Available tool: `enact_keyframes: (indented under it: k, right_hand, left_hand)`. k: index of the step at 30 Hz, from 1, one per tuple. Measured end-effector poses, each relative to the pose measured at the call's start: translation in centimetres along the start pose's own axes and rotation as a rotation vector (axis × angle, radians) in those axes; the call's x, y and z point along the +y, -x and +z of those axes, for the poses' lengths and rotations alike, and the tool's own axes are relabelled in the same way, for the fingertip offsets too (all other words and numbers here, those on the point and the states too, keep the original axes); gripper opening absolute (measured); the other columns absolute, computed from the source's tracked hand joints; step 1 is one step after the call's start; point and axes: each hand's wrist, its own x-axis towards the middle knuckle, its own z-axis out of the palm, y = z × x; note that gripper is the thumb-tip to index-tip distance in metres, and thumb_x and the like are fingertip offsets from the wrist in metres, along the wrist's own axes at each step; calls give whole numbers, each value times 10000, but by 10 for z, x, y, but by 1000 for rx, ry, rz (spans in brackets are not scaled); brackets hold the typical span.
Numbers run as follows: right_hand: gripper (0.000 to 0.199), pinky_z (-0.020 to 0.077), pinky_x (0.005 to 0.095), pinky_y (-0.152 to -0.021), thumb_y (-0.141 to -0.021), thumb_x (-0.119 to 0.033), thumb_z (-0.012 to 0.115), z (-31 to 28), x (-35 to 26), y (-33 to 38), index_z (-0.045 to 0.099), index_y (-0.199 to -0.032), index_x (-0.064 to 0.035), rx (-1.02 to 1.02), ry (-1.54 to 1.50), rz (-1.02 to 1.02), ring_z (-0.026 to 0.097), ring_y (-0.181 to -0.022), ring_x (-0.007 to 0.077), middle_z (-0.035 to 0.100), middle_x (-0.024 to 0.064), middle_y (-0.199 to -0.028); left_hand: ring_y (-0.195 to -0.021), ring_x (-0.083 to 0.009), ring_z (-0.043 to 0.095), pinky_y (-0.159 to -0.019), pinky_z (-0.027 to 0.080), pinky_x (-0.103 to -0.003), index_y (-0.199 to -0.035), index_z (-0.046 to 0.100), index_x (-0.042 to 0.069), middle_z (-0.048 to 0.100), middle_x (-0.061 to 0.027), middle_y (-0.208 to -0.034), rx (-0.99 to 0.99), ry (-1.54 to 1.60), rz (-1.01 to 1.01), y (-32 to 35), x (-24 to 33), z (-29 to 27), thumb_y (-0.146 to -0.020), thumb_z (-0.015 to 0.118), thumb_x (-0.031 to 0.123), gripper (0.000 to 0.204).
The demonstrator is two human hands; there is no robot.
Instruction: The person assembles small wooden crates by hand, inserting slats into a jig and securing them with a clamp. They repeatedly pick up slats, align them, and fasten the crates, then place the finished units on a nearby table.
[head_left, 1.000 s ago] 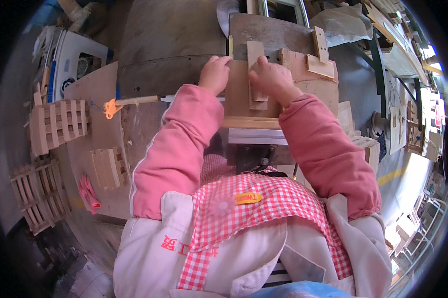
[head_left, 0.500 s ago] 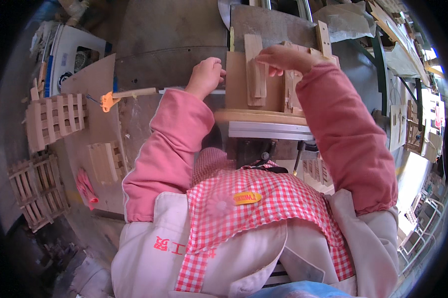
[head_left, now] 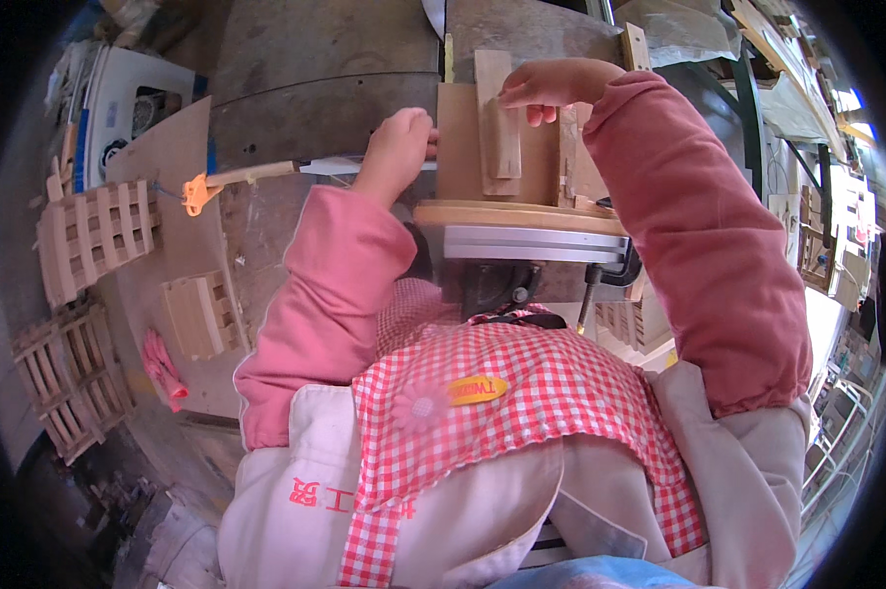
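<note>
A flat wooden board (head_left: 457,147) lies on a machine table, carrying an upright wooden strip (head_left: 495,147) and another slat (head_left: 567,157) at its right. My left hand (head_left: 399,147) is curled against the board's left edge and grips it. My right hand (head_left: 551,86) reaches over the far end, its fingers closed on the top of the wooden strip. Both pink sleeves come up from below, over a red checked apron (head_left: 521,393).
The metal table (head_left: 315,108) stretches to the left. An orange-handled tool (head_left: 199,191) lies on it. Small wooden pallets (head_left: 94,236) (head_left: 202,314) (head_left: 65,383) and a pink glove (head_left: 163,363) sit at the left. Racks with wood pieces (head_left: 835,245) stand at the right.
My right hand has lifted from the middle of the board and moved to the far end of the strip. My left hand stays at the board's left edge.
</note>
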Motion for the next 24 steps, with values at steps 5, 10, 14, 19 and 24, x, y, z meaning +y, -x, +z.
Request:
enact_keyframes:
  k: [5, 10, 14, 19, 24]
  right_hand:
    - [388, 391, 295, -453, -929, -406, 486, 5, 2, 3, 627, -1142, -114, -25, -61, -19, 622, -689, 145, 705, 81, -856]
    - [390, 381, 284, -437, -928, -396, 486, 3, 4, 4, 606, -1166, -111, -46, -70, -34, 620, -677, 141, 701, 83, -845]
    - [394, 377, 270, -422, -934, -391, 486, 1, 4, 1, 592, -1200, -119, -66, -51, -27, 627, -678, 140, 698, 86, -850]
    - [403, 384, 272, -419, -940, -399, 486, 1, 9, -2, 587, -1215, -122, -80, -105, -16, 634, -704, 144, 696, 91, -870]
    - [427, 384, 266, -424, -942, -415, 484, -4, 7, -5, 583, -1239, -124, -113, -67, -11, 631, -709, 153, 696, 91, -882]
  left_hand:
    - [-860, -240, 704, -786, 542, -348, -1167, 599, -47, 698, -190, -1010, 28, -56, 33, 14, -7, 2, -979, 434, 261, 397]
    - [-800, -216, 695, -762, 538, -345, -1164, 606, -37, 707, -162, -1003, 9, -18, -9, -2, 2, -5, -973, 434, 284, 411]
    - [-770, -200, 685, -748, 533, -350, -1115, 628, -36, 713, -136, -981, 66, -180, 88, -24, 9, -2, -969, 429, 312, 426]
    - [-836, -165, 634, -779, 492, -316, -1204, 581, -16, 679, -117, -1063, -24, -154, -7, -35, 12, -4, -994, 434, 292, 400]
    - [-877, -182, 640, -803, 495, -321, -1135, 607, -39, 676, -130, -1031, 6, -183, 74, -33, 9, 2, -991, 446, 278, 383]
